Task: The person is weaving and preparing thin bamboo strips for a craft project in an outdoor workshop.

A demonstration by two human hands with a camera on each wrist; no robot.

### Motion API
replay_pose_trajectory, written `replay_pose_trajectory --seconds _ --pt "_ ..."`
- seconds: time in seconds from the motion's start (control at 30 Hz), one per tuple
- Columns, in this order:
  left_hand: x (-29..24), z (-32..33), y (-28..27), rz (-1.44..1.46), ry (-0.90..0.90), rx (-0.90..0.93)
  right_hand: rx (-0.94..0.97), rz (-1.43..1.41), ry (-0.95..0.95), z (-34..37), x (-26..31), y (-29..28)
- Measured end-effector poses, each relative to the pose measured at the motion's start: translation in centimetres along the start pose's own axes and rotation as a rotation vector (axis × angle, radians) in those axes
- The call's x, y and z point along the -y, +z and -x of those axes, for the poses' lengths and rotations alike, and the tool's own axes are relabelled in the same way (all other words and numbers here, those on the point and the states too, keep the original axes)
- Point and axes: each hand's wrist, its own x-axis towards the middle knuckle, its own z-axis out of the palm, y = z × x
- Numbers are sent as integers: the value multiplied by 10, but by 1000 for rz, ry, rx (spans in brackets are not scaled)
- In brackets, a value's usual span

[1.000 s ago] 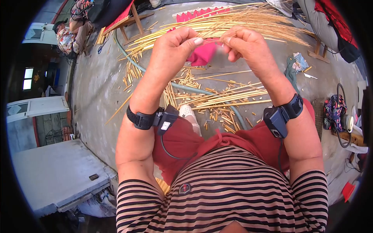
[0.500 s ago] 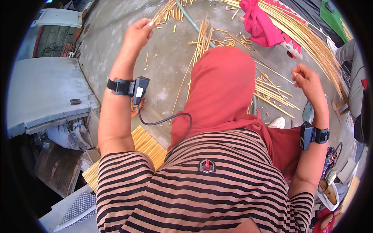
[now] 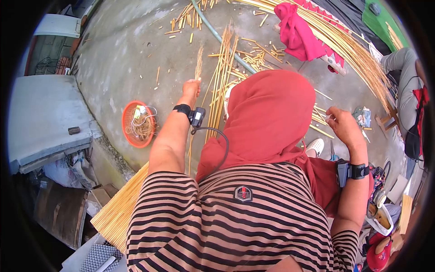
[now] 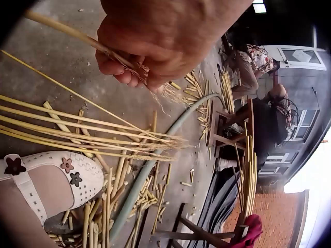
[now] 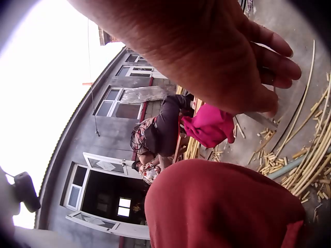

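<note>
My left hand holds a straw-coloured stalk with a feathery, bristly head. In the left wrist view the stalk runs beneath the curled fingers, and the fine strands come out by the fingertips. Loose stalks lie on the floor to the right of that hand. My right hand hangs over the floor beyond the red-clothed knee, its fingers loosely bent. From the right wrist view, the fingers spread a little apart, and I see nothing gripped between them.
An orange basket of tangled fibre stands at left. Cut stalk pieces litter the concrete, crossed by a grey-green hose. A long bundle of stalks and a pink cloth lie ahead. A slatted stalk mat is beside me.
Both hands were together, pinching thin strands, a second ago. They then parted, the left swinging out to the left with the bristly stalk. Since then both have come lower and nearer the body.
</note>
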Motion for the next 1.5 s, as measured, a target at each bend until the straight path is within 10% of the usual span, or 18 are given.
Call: replay_pose_trajectory --seconds 0.2,0.37,0.67,0.93,1.07,1.5 --pt "56 -61 41 -396 323 -231 3 78 32 -5 5 -2" --pt "54 -43 64 -949 219 -228 22 99 15 -3 4 -3" --pt "32 -52 83 -801 246 -180 81 118 -29 -9 9 -11" --pt "-67 -91 96 -549 381 40 133 129 -88 -17 11 -10" --pt "-122 -81 108 -431 603 -133 66 118 -153 -16 15 -10" --pt "-353 206 211 -179 678 707 39 156 -203 -15 17 -11"
